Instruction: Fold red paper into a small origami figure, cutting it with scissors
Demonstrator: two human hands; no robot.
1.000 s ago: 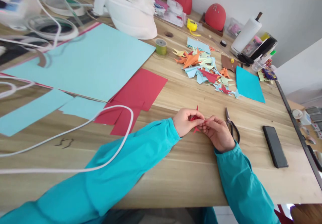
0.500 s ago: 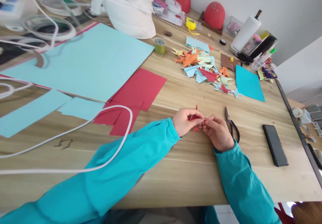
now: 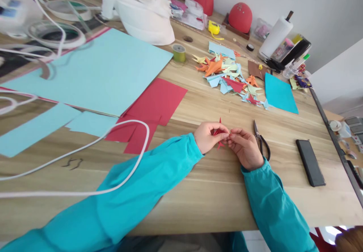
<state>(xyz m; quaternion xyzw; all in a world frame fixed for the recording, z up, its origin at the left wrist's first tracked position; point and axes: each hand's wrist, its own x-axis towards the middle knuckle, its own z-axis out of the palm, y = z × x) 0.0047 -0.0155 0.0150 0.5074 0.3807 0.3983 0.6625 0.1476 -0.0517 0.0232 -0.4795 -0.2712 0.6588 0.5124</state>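
A small red paper crane (image 3: pixel 220 145), its pointed ends showing above and below the fingers, is held just over the wooden table. My left hand (image 3: pixel 211 135) is closed on its body, thumb and fingers pinched together. From the other side, my right hand (image 3: pixel 246 148) pinches a tip of the same crane; the exact fold between the fingertips is hidden. Right beside my right hand lie scissors (image 3: pixel 261 140) with black handles. Beyond both hands is a heap of folded paper cranes (image 3: pixel 224 72) in orange, red, pale blue and pale yellow.
Red paper sheets (image 3: pixel 167 97) and a large pale blue sheet (image 3: pixel 107 67) lie to the left. A white cable (image 3: pixel 124 121) loops near my left sleeve. A black phone (image 3: pixel 310 163) rests at right. A green thread spool (image 3: pixel 179 53) and turquoise paper (image 3: pixel 280 93) are further back.
The view has shifted very slightly. Both hands keep the same pinch on the red paper crane, with hardly any movement.
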